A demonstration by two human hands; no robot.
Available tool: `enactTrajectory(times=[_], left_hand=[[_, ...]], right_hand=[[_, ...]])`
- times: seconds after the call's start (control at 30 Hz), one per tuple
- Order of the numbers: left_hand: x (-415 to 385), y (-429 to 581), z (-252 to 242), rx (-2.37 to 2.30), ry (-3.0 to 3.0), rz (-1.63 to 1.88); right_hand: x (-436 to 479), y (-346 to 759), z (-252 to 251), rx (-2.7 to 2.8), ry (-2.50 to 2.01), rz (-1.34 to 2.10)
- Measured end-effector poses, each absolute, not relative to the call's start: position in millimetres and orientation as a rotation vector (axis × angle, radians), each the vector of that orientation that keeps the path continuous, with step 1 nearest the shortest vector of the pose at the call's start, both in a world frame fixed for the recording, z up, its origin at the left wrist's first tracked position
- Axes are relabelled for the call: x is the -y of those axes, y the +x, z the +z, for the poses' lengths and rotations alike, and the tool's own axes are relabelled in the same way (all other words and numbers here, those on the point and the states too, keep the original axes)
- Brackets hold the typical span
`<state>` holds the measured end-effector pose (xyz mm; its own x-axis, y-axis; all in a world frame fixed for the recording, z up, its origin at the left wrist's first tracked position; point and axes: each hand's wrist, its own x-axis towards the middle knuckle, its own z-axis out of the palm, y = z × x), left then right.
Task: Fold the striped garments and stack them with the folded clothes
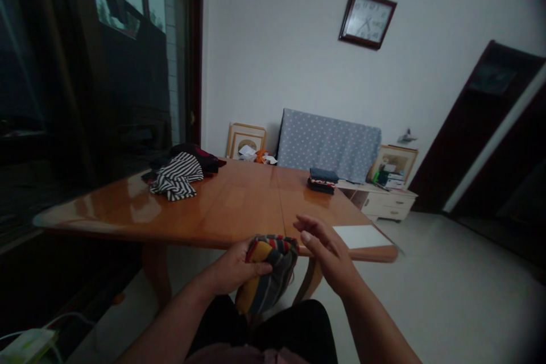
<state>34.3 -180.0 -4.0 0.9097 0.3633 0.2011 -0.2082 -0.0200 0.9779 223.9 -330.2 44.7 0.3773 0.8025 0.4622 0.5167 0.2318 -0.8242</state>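
A bundle of striped cloth [273, 267], yellow, grey and red, hangs just off the table's near edge above my lap. It looks folded or rolled; which garment it is, I cannot tell. My left hand [239, 267] grips it from the left side, thumb across its front. To the right of the cloth, my right hand [326, 250] is raised with its fingers stretched out and apart, holding nothing. The fingertips are close to the cloth's upper right corner.
On the wooden table [239, 199] lie a loose heap with a black-and-white striped cloth [179, 173] at left, a folded clothes stack [323, 180] at far right, and a white sheet [360, 236] near the right edge. A white cabinet [386, 203] stands behind.
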Motion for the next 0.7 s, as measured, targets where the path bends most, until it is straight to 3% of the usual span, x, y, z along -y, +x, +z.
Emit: enactTrajectory(times=[0.17, 0.7], left_hand=[[182, 36, -2, -0.136, 1.451, 0.474], [188, 48, -4, -0.241, 1.078, 0.507]], right_hand=[[330, 223, 27, 1.369, -1.409, 0.565], [294, 215, 16, 0.881, -1.165, 0.650]])
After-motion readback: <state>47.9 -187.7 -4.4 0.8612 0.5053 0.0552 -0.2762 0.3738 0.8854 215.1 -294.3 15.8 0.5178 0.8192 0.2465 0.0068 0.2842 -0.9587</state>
